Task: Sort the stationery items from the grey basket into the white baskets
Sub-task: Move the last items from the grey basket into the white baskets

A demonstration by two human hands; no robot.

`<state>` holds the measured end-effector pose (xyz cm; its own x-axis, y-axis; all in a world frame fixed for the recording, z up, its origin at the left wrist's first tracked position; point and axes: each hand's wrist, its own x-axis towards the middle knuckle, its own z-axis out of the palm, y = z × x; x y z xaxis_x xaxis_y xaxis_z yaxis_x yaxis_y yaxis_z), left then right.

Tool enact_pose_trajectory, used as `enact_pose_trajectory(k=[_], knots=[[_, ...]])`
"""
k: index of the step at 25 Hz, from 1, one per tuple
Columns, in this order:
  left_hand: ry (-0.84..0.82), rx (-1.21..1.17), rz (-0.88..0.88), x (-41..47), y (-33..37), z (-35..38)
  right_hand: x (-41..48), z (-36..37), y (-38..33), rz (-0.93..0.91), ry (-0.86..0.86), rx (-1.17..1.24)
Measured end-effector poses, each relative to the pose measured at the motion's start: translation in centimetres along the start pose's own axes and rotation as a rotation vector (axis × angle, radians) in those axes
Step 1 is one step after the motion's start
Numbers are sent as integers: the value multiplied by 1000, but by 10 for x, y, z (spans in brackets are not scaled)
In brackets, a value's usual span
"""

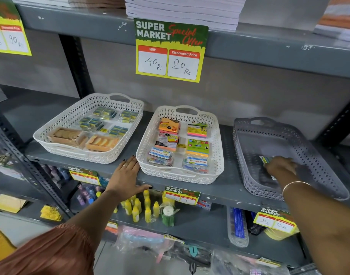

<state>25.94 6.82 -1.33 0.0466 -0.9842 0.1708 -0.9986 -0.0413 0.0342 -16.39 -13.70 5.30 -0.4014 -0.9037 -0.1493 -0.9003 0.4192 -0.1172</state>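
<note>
The grey basket (pixel 247 155) stands at the right of the shelf. My right hand (pixel 280 165) is inside it, fingers closed on a small blue-green packet (pixel 266 159) on the basket floor. The middle white basket (pixel 219 147) holds sticky-note pads and boxes of coloured clips. The left white basket (pixel 57 124) holds packs of staples and boxes of round tan pieces. My left hand (pixel 127 174) lies flat and open on the shelf edge, between the two white baskets, holding nothing.
A grey metal shelf (pixel 225 187) carries the baskets. A price sign (pixel 171 50) hangs from the shelf above, under stacked notebooks (pixel 184 10). On the lower shelf stand yellow glue bottles (pixel 137 209), a tape roll (pixel 168 212) and more price tags.
</note>
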Motion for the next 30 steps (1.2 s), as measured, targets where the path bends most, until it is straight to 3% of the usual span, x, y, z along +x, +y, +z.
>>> enact_pose_trajectory(k=[3,11,15,24,30], knots=[[0,9,0,-1,0,1,-4,-17,-20,-32,100,66],[14,4,6,0,-1,2,-56,-53,-125,-453,269,167],[27,8,8,1,-1,3,-94,-54,-176,-663,217,111],[-7,12,23,-4,1,-9,-141,-35,-235,-897,93,65],[114,118,-36,-55,-35,-32,-188,-39,-287,-1024,88,122]])
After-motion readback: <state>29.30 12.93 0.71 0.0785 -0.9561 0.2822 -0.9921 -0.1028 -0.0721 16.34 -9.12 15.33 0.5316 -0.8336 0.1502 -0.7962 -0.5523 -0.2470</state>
